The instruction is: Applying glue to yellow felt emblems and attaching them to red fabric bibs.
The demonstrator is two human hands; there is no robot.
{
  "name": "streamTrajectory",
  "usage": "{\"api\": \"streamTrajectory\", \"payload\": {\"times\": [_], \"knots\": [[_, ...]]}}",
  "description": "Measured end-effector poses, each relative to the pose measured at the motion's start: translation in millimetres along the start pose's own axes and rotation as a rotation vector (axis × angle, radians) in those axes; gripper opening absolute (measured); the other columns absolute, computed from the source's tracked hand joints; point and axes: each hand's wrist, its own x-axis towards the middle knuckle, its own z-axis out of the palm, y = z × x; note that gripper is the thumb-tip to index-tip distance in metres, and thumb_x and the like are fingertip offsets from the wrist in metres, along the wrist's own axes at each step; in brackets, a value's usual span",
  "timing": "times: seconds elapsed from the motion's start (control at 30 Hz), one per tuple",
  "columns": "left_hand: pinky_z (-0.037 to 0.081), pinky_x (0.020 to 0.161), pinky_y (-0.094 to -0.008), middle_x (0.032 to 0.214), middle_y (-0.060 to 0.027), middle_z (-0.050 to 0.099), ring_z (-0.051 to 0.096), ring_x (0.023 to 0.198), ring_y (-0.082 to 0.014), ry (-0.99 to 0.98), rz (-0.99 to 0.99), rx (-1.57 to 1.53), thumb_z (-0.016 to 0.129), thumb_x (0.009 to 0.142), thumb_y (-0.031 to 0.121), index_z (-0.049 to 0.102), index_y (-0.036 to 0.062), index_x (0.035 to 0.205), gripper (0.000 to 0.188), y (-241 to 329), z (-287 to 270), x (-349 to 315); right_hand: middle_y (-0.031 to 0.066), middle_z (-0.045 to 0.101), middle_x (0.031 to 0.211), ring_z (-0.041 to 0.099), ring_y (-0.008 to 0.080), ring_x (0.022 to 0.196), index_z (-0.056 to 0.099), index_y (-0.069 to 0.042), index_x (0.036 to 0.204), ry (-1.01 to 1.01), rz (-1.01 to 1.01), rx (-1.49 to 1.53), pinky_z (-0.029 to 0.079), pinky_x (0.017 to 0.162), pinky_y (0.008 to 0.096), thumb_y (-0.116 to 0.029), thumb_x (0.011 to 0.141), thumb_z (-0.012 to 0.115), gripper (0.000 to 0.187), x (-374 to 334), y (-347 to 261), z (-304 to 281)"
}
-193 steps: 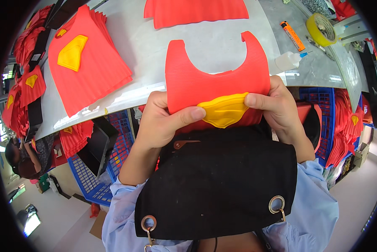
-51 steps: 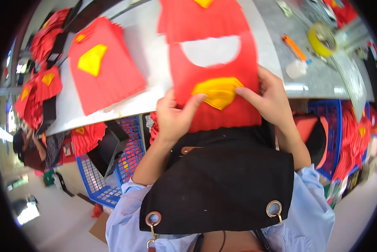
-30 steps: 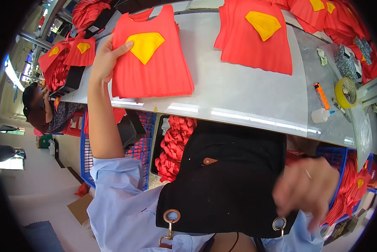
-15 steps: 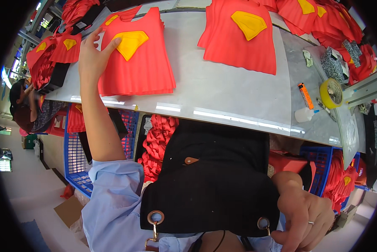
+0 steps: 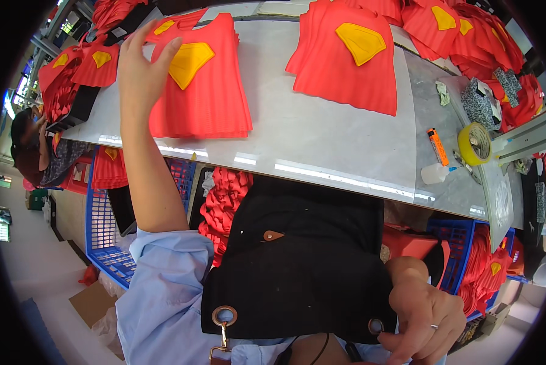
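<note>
My left hand [image 5: 142, 76] is at the left edge of a stack of red fabric pieces [image 5: 209, 112], shaped like small sleeveless tops or capes. Its thumb and fingers are spread, with the thumb tip beside the yellow shield-shaped patch [image 5: 191, 66] on the top piece. Whether it touches the cloth I cannot tell. My right hand [image 5: 422, 313], with a ring on one finger, is low at the right beside the black apron [image 5: 303, 274]. Its fingers are curled together; the tips are partly hidden, and I cannot make out anything in them.
A second red stack [image 5: 346, 85] lies farther right on the grey table [image 5: 267, 91]. Yellow tape [image 5: 475, 144], an orange tube [image 5: 438, 147] and a small white bottle [image 5: 434, 174] are at the right. Blue baskets [image 5: 102, 225] stand below. A person [image 5: 32, 146] is at far left.
My left hand has lifted slightly off the yellow patch, its fingers opening wider. The right hand stays low, curled beside the apron. The view has shifted a little.
</note>
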Motion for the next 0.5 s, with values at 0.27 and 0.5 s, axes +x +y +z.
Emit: {"api": "streamTrajectory", "payload": {"times": [0.27,0.5], "knots": [[0.047,0.082,-0.0344,0.105,-0.0175,0.060,0.058,0.099,-0.0259,-0.232,-0.320,-0.095,0.071,0.072,0.050,0.059,0.0000,0.114,0.066,-47,-15,-19,0.0073,0.050,0.049,0.053,0.0182,0.046,0.055,-0.005,0.053,-0.003,0.130,0.152,0.052,0.078,0.0382,-0.005,0.076,0.056,0.023,-2,12,-5],[0.049,0.071,-0.0312,0.091,-0.0131,0.064,0.060,0.082,-0.0205,-0.296,-0.331,-0.187,0.072,0.071,0.048,0.063,-0.0006,0.107,0.061,-40,-21,-13,0.0066,0.061,0.097,0.056,0.0145,0.094,0.060,0.000,0.104,0.637,1.285,-0.410,0.043,0.081,0.0275,-0.011,0.084,0.057,0.024,-46,158,-72]]}}
